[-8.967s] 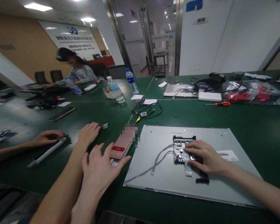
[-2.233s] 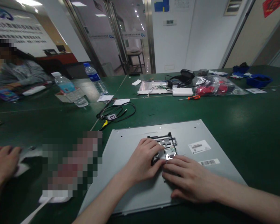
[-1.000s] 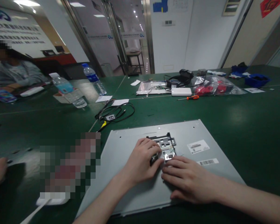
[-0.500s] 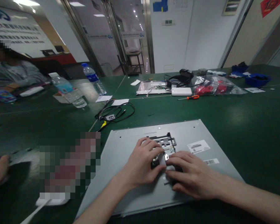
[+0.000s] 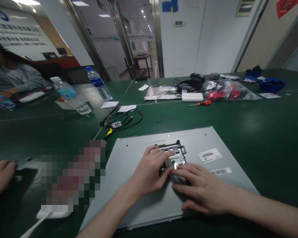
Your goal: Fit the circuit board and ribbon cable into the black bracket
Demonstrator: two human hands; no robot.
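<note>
A green bench [image 5: 238,132] carried a flat grey metal panel [image 5: 149,211] in the foreground, with a pinkish object [image 5: 69,175], its details blurred out, just to the left. Beyond the panel lay a looped black cable [image 5: 115,125] tagged "B," two paper slips [image 5: 127,108] near it. A white-capped bottle [image 5: 67,91], close by a small box [image 5: 61,104], and a blue-capped bottle [image 5: 98,82] stood farther left. Toward the far side lay a smaller panel [image 5: 154,91], a white block [image 5: 192,97], an orange-handled screwdriver [image 5: 204,103], a clear plastic bag [image 5: 245,92] and a blue container [image 5: 273,86].
</note>
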